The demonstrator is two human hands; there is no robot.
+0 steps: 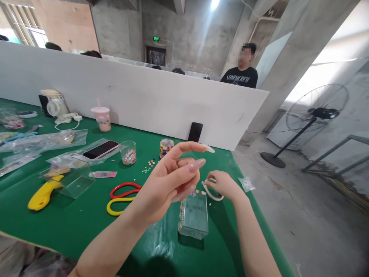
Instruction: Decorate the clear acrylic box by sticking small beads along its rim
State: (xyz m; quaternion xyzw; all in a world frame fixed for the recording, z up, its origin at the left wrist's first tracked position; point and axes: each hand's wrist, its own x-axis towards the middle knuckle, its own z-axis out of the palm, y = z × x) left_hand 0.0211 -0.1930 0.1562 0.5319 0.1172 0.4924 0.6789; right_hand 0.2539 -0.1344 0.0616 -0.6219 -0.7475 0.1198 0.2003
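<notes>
Left on the table (63,227): one yellow tool (42,198), one clear box (77,184), one red loop (123,184), one yellow loop (108,207). Middle: left hand (167,181) raised, thumb and index fingers apart, nothing seen between. Near, right of it: one bead box (196,213). Right: right hand (226,184), fingers closed on far edge of one white ring (215,198). Step looks like handling the ring; moving it probably calls for a steady pinch.

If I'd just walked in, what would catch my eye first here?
Probably the long-nailed left hand, raised in the middle of the picture above the green table. Next might come the bright red loop and yellow loop beside that forearm, then the yellow-handled tool farther left.
</notes>
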